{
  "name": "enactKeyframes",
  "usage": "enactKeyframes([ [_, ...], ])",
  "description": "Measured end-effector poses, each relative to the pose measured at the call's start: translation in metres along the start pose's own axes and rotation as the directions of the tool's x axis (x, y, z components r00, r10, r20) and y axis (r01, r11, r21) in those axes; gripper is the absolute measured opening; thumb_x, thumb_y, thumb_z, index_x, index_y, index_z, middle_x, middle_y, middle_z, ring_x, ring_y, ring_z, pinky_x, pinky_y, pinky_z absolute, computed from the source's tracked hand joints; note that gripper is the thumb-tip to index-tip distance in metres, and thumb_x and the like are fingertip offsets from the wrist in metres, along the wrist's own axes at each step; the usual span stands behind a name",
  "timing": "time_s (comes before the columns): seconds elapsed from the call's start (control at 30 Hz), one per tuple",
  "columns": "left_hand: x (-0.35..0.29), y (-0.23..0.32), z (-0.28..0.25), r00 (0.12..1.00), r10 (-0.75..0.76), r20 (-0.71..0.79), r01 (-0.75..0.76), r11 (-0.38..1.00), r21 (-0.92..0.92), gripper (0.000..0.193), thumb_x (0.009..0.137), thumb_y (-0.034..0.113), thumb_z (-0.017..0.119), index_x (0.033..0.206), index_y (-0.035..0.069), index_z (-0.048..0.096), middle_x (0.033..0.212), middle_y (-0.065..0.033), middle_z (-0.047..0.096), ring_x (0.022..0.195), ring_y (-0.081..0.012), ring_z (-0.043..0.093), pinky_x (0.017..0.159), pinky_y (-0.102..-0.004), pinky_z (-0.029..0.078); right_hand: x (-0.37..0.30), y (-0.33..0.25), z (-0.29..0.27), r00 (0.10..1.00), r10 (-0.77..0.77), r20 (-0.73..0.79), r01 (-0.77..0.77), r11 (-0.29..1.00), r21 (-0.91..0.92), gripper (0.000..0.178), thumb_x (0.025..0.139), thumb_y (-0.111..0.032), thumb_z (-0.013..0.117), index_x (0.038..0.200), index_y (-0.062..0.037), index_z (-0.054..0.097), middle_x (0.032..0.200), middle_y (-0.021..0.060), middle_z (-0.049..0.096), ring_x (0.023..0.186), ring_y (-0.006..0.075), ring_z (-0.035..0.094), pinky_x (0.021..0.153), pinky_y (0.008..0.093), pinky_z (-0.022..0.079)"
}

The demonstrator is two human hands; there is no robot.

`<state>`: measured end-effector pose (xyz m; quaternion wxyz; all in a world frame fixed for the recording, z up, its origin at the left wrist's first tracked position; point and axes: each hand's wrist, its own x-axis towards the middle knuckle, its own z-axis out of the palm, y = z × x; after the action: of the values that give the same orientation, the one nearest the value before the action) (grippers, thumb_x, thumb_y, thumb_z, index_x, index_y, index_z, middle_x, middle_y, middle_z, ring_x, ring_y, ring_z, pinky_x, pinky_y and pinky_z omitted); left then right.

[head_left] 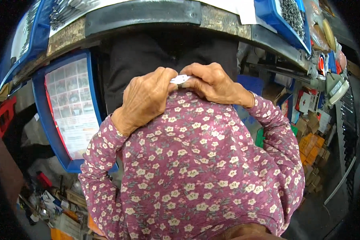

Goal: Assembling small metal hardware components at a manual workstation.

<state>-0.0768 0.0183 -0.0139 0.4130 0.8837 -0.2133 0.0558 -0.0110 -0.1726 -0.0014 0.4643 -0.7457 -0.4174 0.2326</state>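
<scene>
Close in front of my body, at the hem of the flowered shirt [196, 160], both hands meet. My left hand [148, 94] is closed, its thumb and fingertips pinching one end of a small white piece [180, 79] with dark specks. From the other side my right hand [212, 82] pinches the same piece between thumb and bent forefinger. The fingers cover much of it, so its kind cannot be made out. Beyond the hands lies dark cloth over my lap [132, 56].
The worn workbench edge [144, 13] runs across the top. Blue bins stand on it: one at the left [34, 38], another with dark small metal parts at the right [268, 14]. A blue tray with a printed sheet [38, 104] sits lower left. Boxes [310, 146] clutter the right floor.
</scene>
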Motion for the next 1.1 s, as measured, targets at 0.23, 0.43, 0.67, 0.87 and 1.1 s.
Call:
enactKeyframes([
  [0.23, -0.015, 0.009, 0.014, 0.999, 0.001, 0.051, 0.0, 1.0, -0.024, 0.013, 0.077, 0.007, 0.059, 0.086, 0.001, 0.051, 0.073, -0.0107, 0.055, 0.062, -0.0253, 0.058, 0.05, -0.0323, 0.045, -0.019, 0.006, 0.022, 0.984, -0.146, -0.103, 0.137, 0.987, -0.089, 0.011, 0.077, -0.006, 0.059, 0.082, 0.0025, 0.054, 0.067, 0.0156, 0.056, 0.054, 0.0297, 0.056, 0.044, 0.0343, 0.042],
  [0.43, -0.016, 0.014, 0.02, 1.0, -0.01, 0.026, 0.012, 0.999, -0.048, 0.016, 0.075, 0.004, 0.06, 0.086, -0.001, 0.05, 0.075, -0.0124, 0.056, 0.066, -0.0264, 0.06, 0.053, -0.0325, 0.047, -0.023, 0.002, 0.03, 0.971, -0.159, -0.181, 0.14, 0.984, -0.11, 0.014, 0.077, -0.005, 0.058, 0.087, 0.004, 0.054, 0.068, 0.0154, 0.056, 0.059, 0.031, 0.059, 0.047, 0.035, 0.045],
  [0.67, -0.021, 0.015, 0.023, 1.0, 0.004, 0.029, -0.002, 0.998, -0.056, 0.018, 0.074, 0.005, 0.06, 0.086, -0.002, 0.049, 0.073, -0.014, 0.055, 0.065, -0.0273, 0.059, 0.055, -0.033, 0.047, -0.029, 0.0, 0.032, 0.982, -0.133, -0.136, 0.115, 0.984, -0.134, 0.017, 0.076, -0.002, 0.059, 0.089, 0.0066, 0.055, 0.07, 0.0186, 0.058, 0.059, 0.0311, 0.06, 0.05, 0.0325, 0.047],
  [0.87, -0.02, 0.015, 0.023, 0.999, 0.016, 0.044, -0.012, 0.995, -0.099, 0.017, 0.074, 0.006, 0.06, 0.084, -0.001, 0.048, 0.073, -0.0149, 0.055, 0.063, -0.0284, 0.058, 0.053, -0.0345, 0.045, -0.031, -0.001, 0.033, 0.982, -0.134, -0.13, 0.112, 0.981, -0.161, 0.019, 0.075, -0.002, 0.059, 0.091, 0.007, 0.055, 0.07, 0.0185, 0.058, 0.06, 0.031, 0.06, 0.05, 0.0323, 0.047],
  [1.1, -0.019, 0.014, 0.023, 0.998, 0.026, 0.056, -0.021, 0.996, -0.088, 0.016, 0.075, 0.007, 0.06, 0.084, 0.0, 0.049, 0.069, -0.0138, 0.054, 0.058, -0.0266, 0.057, 0.05, -0.0342, 0.044, -0.031, 0.0, 0.032, 0.982, -0.151, -0.114, 0.135, 0.982, -0.134, 0.013, 0.077, -0.003, 0.059, 0.084, 0.0044, 0.053, 0.069, 0.0161, 0.054, 0.059, 0.0324, 0.058, 0.046, 0.0359, 0.044],
])
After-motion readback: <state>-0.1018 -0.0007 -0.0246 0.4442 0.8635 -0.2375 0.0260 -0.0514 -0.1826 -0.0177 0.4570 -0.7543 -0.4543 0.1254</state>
